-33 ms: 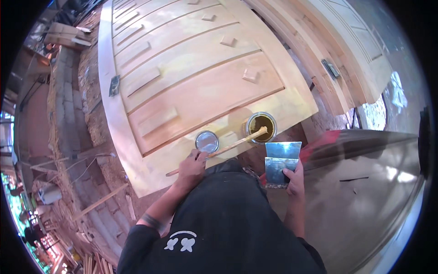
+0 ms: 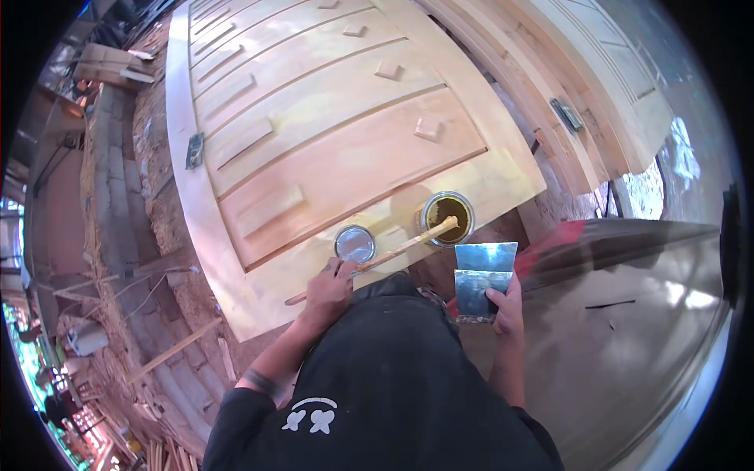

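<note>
My left hand (image 2: 328, 292) is closed round a wooden stick (image 2: 389, 255). The stick slants up to the right, and its far end, coated in a yellowish paste, is over the mouth of an open round can (image 2: 434, 229) with dark yellow-brown contents. Just beyond my left hand, a round metal lid or shallow tin (image 2: 355, 245) lies on the wooden door panel (image 2: 345, 192). In my right hand (image 2: 509, 304) are two flat metal scraper blades (image 2: 476, 289), one partly over the other, with my thumb pressed on the nearer one. They are beside the door's near right corner.
The can stands at the door's near edge. A small dark block (image 2: 195, 151) rests on its left side. More boards and a pale door (image 2: 601, 47) lie at the right, bearing another dark block (image 2: 567, 115). A brown sheet (image 2: 613, 345) spreads at lower right; wood scraps lie left.
</note>
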`<move>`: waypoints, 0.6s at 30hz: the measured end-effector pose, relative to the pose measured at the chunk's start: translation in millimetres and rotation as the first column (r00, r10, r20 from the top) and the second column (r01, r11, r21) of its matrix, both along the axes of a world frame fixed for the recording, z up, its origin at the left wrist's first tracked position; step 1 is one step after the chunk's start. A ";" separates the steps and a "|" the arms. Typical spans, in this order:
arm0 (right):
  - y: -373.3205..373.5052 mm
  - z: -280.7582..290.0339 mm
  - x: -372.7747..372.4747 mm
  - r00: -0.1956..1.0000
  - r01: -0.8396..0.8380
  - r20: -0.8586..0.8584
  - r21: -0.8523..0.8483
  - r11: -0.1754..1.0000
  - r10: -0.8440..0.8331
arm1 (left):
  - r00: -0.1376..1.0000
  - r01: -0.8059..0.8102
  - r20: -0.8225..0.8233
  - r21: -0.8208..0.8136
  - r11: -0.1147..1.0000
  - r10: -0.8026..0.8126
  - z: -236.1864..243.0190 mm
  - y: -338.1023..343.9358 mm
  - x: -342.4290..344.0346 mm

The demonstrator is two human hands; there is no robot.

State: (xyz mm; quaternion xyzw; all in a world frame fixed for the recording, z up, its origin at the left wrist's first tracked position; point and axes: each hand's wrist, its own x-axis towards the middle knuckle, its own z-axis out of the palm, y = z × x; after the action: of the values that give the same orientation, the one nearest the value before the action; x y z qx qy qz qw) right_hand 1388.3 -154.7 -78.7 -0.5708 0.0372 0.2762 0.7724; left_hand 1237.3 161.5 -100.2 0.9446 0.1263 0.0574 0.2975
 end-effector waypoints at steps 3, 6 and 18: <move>-0.5 -0.4 -2.1 1.000 0.021 -0.002 0.023 1.000 -0.021 | 0.985 0.051 -0.156 -0.115 0.992 -0.068 21.1 1.3 11.6; 0.9 0.5 -4.4 0.999 0.034 0.001 0.021 0.999 -0.034 | 0.965 0.054 -0.238 -0.237 0.970 -0.112 27.1 6.4 20.7; -4.5 -10.3 -12.0 0.996 0.084 -0.001 0.093 0.992 -0.084 | 0.865 -0.086 -0.450 -0.572 0.815 -0.225 34.8 16.5 30.3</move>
State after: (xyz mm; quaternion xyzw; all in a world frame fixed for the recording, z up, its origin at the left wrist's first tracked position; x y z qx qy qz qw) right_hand 1376.4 -159.2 -89.0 -0.5328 0.0471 0.2441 0.8089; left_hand 1267.6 178.0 -65.4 0.7964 0.1740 -0.2399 0.5272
